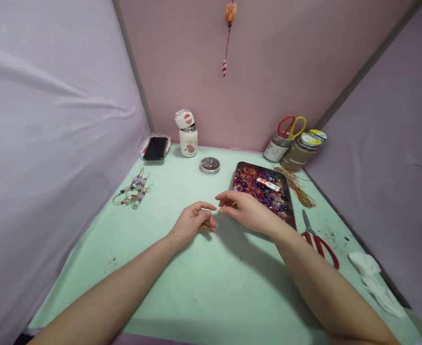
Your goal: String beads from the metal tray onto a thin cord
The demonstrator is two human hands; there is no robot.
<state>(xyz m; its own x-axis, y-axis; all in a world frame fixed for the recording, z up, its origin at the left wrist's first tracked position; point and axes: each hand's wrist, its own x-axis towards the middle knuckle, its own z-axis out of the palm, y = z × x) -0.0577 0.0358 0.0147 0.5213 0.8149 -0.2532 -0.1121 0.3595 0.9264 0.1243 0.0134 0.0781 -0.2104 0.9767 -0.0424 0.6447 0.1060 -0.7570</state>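
My left hand hovers over the green table with its fingers curled into a pinch; what it grips is too small to make out. My right hand reaches toward it from the right, fingers also pinched, fingertips almost touching the left hand's. Just behind the right hand lies a metal tray filled with colourful beads and orange thread, with a small red-and-white item on top.
Red-handled scissors lie right of my right arm. Beaded strings rest at the left. At the back stand a phone, a white flask, a round tin, and cups with scissors and spools. Tissue lies at right.
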